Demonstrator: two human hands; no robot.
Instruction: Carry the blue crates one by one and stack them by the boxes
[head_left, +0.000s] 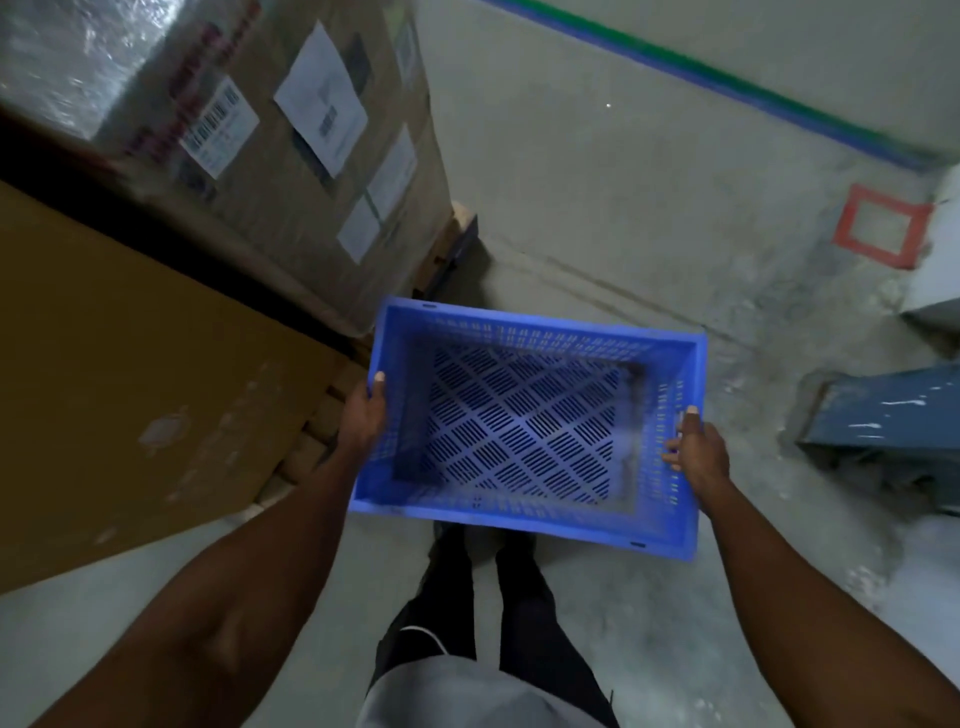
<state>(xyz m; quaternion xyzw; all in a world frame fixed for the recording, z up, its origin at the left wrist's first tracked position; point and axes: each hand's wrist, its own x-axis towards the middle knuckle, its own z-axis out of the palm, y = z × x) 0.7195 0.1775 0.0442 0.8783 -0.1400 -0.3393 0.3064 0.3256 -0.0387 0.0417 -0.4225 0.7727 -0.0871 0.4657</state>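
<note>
An empty blue crate (524, 421) with a slotted bottom and perforated walls hangs level above the concrete floor, in front of my legs. My left hand (366, 415) grips its left wall, thumb over the rim. My right hand (696, 449) grips its right wall the same way. A tall wrapped cardboard box (291, 171) with white labels stands just left of the crate's far corner. A plain brown box (119, 364) sits nearer, at my left.
The wrapped box rests on a wooden pallet (452, 244) whose corner sticks out past it. A grey-blue metal base (883, 415) stands on the floor at the right. A red tape square (880, 226) and a green-blue line (727, 83) mark the floor ahead.
</note>
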